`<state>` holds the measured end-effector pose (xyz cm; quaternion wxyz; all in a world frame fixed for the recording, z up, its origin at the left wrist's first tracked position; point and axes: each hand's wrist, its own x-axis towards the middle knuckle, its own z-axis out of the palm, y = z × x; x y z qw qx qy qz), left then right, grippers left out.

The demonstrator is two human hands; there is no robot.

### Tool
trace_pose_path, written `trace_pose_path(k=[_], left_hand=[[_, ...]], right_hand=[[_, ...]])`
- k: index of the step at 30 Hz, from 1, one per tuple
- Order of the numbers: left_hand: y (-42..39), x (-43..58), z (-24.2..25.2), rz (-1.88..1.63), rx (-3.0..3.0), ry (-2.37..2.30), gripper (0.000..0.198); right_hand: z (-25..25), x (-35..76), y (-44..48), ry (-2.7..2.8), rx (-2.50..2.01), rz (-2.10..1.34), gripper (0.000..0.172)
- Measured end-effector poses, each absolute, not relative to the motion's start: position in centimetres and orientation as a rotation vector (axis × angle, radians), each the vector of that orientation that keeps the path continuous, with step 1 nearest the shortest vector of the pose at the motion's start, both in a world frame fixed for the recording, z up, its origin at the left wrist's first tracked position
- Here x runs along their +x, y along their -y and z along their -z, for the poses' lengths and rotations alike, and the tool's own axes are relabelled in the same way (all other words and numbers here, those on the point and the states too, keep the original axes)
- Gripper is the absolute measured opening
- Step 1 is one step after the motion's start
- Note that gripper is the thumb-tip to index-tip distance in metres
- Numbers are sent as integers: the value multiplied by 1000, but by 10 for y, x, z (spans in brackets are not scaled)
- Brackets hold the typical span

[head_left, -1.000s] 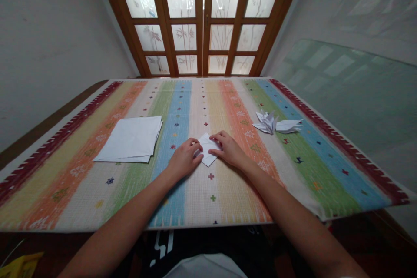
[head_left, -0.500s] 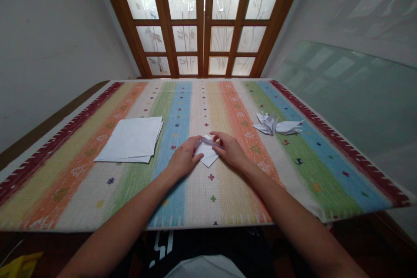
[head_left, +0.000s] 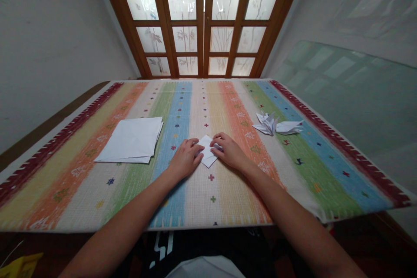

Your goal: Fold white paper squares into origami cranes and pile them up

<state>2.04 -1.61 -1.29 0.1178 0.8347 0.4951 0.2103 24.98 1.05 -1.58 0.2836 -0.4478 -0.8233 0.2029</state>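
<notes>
A small folded white paper [head_left: 206,153] lies on the striped cloth [head_left: 228,182] in front of me, one corner pointing toward me. My left hand [head_left: 184,159] rests on its left edge with the fingers curled down on the paper. On the paper's right side my right hand [head_left: 229,150] presses down with bent fingers. Both hands pin the paper flat against the cloth.
A stack of plain white sheets [head_left: 130,139] lies to the left. Folded white paper figures [head_left: 275,124] sit to the right. The cloth-covered table ends at wooden glazed doors [head_left: 202,17]. A glass pane [head_left: 352,95] leans along the right wall.
Half a second ago my right fingers had a flap of the paper lifted; now the flap lies flat under both hands.
</notes>
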Motion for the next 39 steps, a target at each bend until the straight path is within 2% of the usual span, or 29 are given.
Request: trace_pose_path(k=[5, 13, 18, 21, 22, 24, 26, 30, 39], left_hand=[[15, 18, 13, -648, 2424, -1429, 23], [13, 15, 8, -738, 2281, -1338, 14], [15, 17, 4, -748, 2220, -1309, 16], [16, 20, 2, -798, 2186, -1325, 27], [17, 21, 2, -823, 2163, -1328, 33], [17, 21, 3, -836, 2100, -1308, 40], [18, 20, 3, -785, 2059, -1263, 36], [19, 18, -1, -723, 2148, -1194, 20], [22, 17, -13, -965, 2319, -1109, 27]], right_hand=[[12, 252, -11, 2222, -1236, -536, 11], [10, 252, -9, 2096, -1121, -784, 22], [8, 251, -7, 2000, -1164, -930, 41], [4, 251, -4, 1973, -1165, -1061, 51], [3, 251, -3, 2000, -1155, -1068, 49], [0, 251, -2, 2098, -1112, -1038, 33], [0, 251, -1, 2187, -1057, -981, 18], [1, 251, -2, 2245, -953, -863, 20], [-8, 250, 4, 2308, -835, -384, 20]])
